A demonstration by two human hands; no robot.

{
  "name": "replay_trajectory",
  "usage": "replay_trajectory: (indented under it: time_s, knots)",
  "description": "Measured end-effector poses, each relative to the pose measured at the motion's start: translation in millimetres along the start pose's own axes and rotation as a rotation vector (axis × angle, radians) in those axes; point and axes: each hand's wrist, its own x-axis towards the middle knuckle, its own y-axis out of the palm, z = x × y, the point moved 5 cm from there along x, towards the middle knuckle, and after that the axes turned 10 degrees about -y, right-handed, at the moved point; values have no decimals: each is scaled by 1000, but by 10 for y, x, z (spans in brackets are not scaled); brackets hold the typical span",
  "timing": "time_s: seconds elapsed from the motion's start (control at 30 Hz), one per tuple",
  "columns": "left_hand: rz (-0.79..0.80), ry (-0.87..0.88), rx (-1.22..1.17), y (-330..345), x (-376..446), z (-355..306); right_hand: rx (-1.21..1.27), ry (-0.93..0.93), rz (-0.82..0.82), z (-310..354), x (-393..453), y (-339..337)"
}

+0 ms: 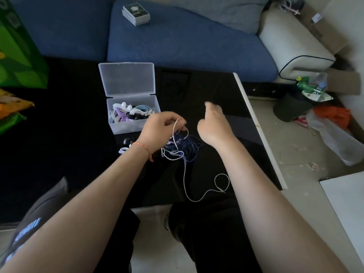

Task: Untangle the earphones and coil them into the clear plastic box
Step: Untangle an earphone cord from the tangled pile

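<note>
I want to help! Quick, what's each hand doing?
Left hand: pinching a white cord from the tangle.
Right hand: raised above the table, fingers hidden, so cannot be told.

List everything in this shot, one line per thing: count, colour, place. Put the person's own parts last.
clear plastic box: one, clear, lid open, on the black table, left of centre
coiled earphones: several, white, purple, pale blue, black, inside the box
tangled earphones: one bundle, white and dark blue, between the hands
table: one, black
sofa: one, blue, behind the table
small boxes: a stack, grey-white, on the sofa
bottle: one, green, floor at right
left hand: one, pinching a white cable
right hand: one, raised beside the tangle; what it holds is unclear
</note>
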Motion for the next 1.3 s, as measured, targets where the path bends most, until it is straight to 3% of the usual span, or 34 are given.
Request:
replay_trajectory:
  time_s: [0.07,0.13,0.27,0.33,0.4,0.57,0.7,0.8,0.93,1.0,1.1,1.3]
  knots:
    - [27,14,69,22,-17,4,119,-233,-175,253,-37,-94]
    - [2,32,174,35,-32,-6,251,-364,-176,428,-82,-73]
    - [-68,-8,339,24,-17,-12,200,-247,127,435,-69,241]
    - [-108,-23,309,1,-18,3,246,-137,215,324,-54,295]
    - [-114,-38,232,-24,-32,7,304,-82,236,230,-35,266]
    - [59,-104,149,19,8,55,209,-119,236,145,-11,162]
    - [151,-155,305,87,7,181,337,-198,-11,202,-25,-34]
    - [84,-203,309,54,21,273,576,-237,-308,209,-52,-194]
    - [28,-225,314,-17,48,305,638,-58,-505,31,-51,-237]
    - [-21,-207,277,-59,53,291,457,41,-467,-66,-24,-237]
    - [-45,-166,270,-67,48,211,124,47,-210,-134,31,-145]
    - [14,-73,260,7,4,83,281,-154,127,105,17,85]
